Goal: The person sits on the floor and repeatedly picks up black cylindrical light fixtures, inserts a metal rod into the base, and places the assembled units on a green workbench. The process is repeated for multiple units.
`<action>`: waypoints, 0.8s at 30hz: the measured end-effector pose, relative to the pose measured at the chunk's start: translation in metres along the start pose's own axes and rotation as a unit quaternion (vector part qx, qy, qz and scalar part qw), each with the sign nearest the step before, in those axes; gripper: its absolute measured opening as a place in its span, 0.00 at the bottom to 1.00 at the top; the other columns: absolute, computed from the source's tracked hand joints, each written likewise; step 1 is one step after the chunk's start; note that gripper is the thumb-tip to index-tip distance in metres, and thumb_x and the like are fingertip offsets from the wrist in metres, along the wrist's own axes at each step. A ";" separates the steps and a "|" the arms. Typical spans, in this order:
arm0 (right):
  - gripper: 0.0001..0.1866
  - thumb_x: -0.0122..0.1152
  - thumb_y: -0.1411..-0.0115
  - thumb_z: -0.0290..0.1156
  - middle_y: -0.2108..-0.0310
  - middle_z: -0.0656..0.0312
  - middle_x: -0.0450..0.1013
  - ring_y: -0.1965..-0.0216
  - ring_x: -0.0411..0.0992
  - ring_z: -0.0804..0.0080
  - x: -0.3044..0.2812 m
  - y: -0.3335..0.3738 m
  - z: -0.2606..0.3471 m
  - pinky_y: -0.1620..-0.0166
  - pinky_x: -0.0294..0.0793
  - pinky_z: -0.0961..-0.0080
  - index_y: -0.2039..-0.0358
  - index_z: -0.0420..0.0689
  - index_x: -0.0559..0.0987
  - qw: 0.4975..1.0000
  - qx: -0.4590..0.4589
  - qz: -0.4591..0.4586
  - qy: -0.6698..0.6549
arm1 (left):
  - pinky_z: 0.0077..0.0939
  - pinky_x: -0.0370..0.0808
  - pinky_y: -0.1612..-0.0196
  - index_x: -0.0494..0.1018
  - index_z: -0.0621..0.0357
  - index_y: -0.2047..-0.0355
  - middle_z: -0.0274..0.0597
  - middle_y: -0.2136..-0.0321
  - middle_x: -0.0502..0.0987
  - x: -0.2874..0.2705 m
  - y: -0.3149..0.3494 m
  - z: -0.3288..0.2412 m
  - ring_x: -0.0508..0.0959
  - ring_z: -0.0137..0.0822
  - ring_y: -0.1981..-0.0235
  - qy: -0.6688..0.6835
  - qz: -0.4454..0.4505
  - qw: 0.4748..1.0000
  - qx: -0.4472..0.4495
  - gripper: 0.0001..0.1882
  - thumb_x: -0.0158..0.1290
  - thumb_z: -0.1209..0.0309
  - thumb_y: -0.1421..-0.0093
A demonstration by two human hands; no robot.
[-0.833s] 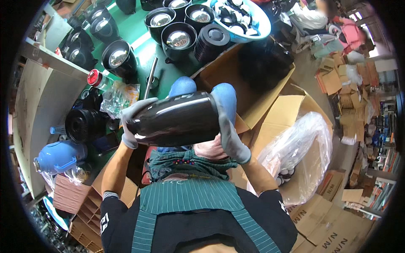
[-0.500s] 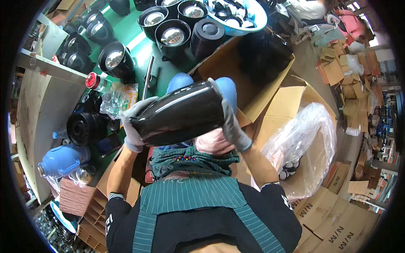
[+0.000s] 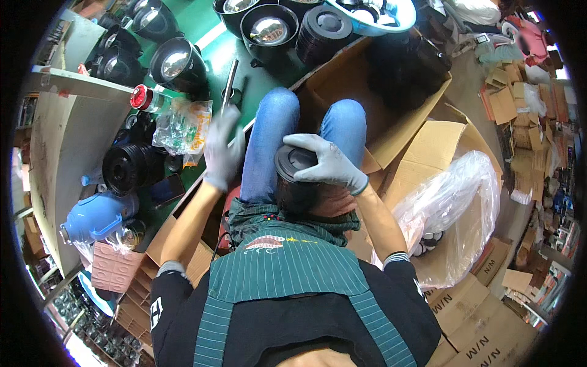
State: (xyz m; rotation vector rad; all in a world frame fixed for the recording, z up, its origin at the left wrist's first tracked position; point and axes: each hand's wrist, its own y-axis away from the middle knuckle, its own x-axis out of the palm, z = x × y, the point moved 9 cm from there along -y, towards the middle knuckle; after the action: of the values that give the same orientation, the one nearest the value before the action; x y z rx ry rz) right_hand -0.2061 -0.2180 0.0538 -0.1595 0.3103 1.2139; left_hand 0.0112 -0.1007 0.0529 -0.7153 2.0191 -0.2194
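Observation:
A glossy black flask body [image 3: 295, 183] stands upright between my thighs, its round ridged end facing up. My right hand [image 3: 327, 164], in a grey glove, is closed around that upper end, with the fingers across the top. My left hand [image 3: 223, 153], also gloved, is off the flask body, over the bench edge by my left thigh. Motion smears its fingers. Just beyond their tips a thin metal rod [image 3: 230, 82] rises from the green bench; whether they touch it I cannot tell.
Black flask bodies with silver insides [image 3: 269, 30] crowd the green bench [image 3: 211, 67]. Plastic bags [image 3: 183, 128], a red-lidded jar [image 3: 143, 98] and a blue jug [image 3: 95, 217] lie left. A blue basin [image 3: 400, 21] stands far right, near open cartons [image 3: 422, 153].
The flask body went from lying across both hands to upright in my lap. My left hand let go and moved toward the rod; my right hand shifted onto the upper end.

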 end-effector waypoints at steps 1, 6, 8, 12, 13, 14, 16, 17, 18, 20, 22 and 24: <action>0.41 0.76 0.43 0.42 0.34 0.49 0.74 0.32 0.71 0.52 -0.002 0.001 0.000 0.27 0.67 0.60 0.29 0.47 0.74 0.999 -0.012 -0.026 0.026 | 0.49 0.74 0.35 0.71 0.60 0.32 0.61 0.37 0.76 0.009 -0.024 0.015 0.78 0.58 0.39 -0.117 -0.032 0.992 -0.023 0.31 0.62 0.65 0.33; 0.37 0.44 0.19 0.55 0.27 0.46 0.67 0.28 0.68 0.53 -0.014 0.009 -0.021 0.25 0.63 0.60 0.21 0.42 0.61 0.969 -0.035 -0.155 -0.191 | 0.54 0.82 0.52 0.71 0.52 0.31 0.59 0.48 0.80 0.075 -0.054 0.126 0.83 0.62 0.53 -0.122 0.130 0.965 -0.193 0.32 0.62 0.58 0.33; 0.40 0.38 0.19 0.58 0.26 0.45 0.65 0.26 0.66 0.52 -0.027 0.012 -0.031 0.24 0.61 0.57 0.20 0.41 0.57 0.944 -0.031 -0.203 -0.256 | 0.39 0.82 0.48 0.75 0.57 0.33 0.50 0.53 0.86 0.061 -0.061 0.090 0.86 0.43 0.52 0.061 0.128 0.977 -0.159 0.28 0.64 0.68 0.33; 0.52 0.48 0.27 0.70 0.26 0.42 0.65 0.25 0.65 0.50 -0.035 0.009 -0.029 0.23 0.61 0.50 0.18 0.43 0.51 0.811 -0.001 -0.266 -0.521 | 0.29 0.81 0.46 0.77 0.60 0.34 0.45 0.51 0.88 0.005 -0.068 -0.059 0.84 0.27 0.52 0.292 0.314 0.897 -0.105 0.29 0.67 0.74 0.36; 0.53 0.50 0.28 0.70 0.28 0.41 0.67 0.26 0.66 0.48 -0.034 0.006 -0.030 0.24 0.62 0.50 0.18 0.43 0.50 0.773 0.009 -0.280 -0.569 | 0.30 0.81 0.46 0.77 0.60 0.34 0.46 0.50 0.88 0.007 -0.060 -0.080 0.85 0.29 0.52 0.276 0.381 0.879 -0.071 0.29 0.68 0.72 0.36; 0.49 0.51 0.27 0.67 0.37 0.46 0.74 0.33 0.72 0.51 -0.030 0.004 -0.026 0.25 0.64 0.49 0.20 0.43 0.56 0.762 0.013 -0.247 -0.598 | 0.32 0.80 0.46 0.77 0.59 0.34 0.49 0.50 0.87 0.013 -0.056 -0.097 0.86 0.34 0.53 0.254 0.399 0.881 -0.032 0.30 0.69 0.72 0.37; 0.33 0.50 0.22 0.55 0.68 0.64 0.79 0.56 0.80 0.62 -0.029 0.002 -0.035 0.30 0.70 0.48 0.29 0.44 0.72 0.698 -0.049 -0.177 -0.693 | 0.39 0.80 0.47 0.78 0.55 0.35 0.55 0.52 0.85 0.021 -0.051 -0.123 0.87 0.51 0.55 0.220 0.409 0.885 0.032 0.32 0.70 0.70 0.40; 0.25 0.48 0.19 0.46 0.76 0.70 0.69 0.63 0.75 0.68 -0.026 0.009 -0.052 0.31 0.72 0.48 0.35 0.43 0.78 0.682 -0.054 -0.165 -0.711 | 0.42 0.81 0.44 0.76 0.53 0.34 0.54 0.50 0.85 0.026 -0.048 -0.126 0.86 0.53 0.52 0.170 0.439 0.881 0.042 0.31 0.67 0.63 0.36; 0.23 0.49 0.19 0.43 0.75 0.70 0.69 0.63 0.75 0.69 -0.023 0.009 -0.054 0.32 0.72 0.51 0.36 0.42 0.77 0.669 -0.066 -0.135 -0.728 | 0.43 0.80 0.44 0.76 0.55 0.33 0.55 0.50 0.85 0.027 -0.046 -0.129 0.86 0.54 0.51 0.167 0.439 0.882 0.050 0.31 0.66 0.61 0.35; 0.19 0.50 0.19 0.37 0.73 0.70 0.70 0.63 0.74 0.71 -0.021 0.009 -0.058 0.33 0.74 0.57 0.37 0.41 0.77 0.661 -0.105 -0.098 -0.736 | 0.44 0.79 0.42 0.73 0.61 0.33 0.59 0.48 0.83 0.023 -0.043 -0.141 0.84 0.56 0.47 0.140 0.414 0.897 0.073 0.33 0.64 0.58 0.34; 0.18 0.47 0.18 0.37 0.75 0.71 0.69 0.64 0.72 0.72 -0.021 0.000 -0.068 0.40 0.76 0.65 0.41 0.40 0.78 0.734 -0.104 -0.141 -0.656 | 0.47 0.73 0.34 0.67 0.72 0.31 0.65 0.42 0.77 0.011 -0.039 -0.169 0.76 0.60 0.38 0.100 0.384 0.914 0.087 0.39 0.63 0.55 0.32; 0.23 0.41 0.16 0.43 0.81 0.74 0.64 0.66 0.72 0.72 -0.023 -0.006 -0.091 0.52 0.77 0.75 0.46 0.39 0.82 0.847 -0.024 -0.227 -0.481 | 0.53 0.63 0.27 0.62 0.69 0.27 0.63 0.35 0.71 0.002 -0.032 -0.207 0.69 0.62 0.31 0.093 0.314 0.937 0.123 0.42 0.63 0.57 0.34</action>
State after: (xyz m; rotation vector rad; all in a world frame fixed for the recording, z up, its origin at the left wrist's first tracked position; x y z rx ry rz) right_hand -0.2217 -0.2668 -0.0252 0.3279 -0.6168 0.7010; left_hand -0.1499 -0.1550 0.1758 0.1303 2.2397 -0.1584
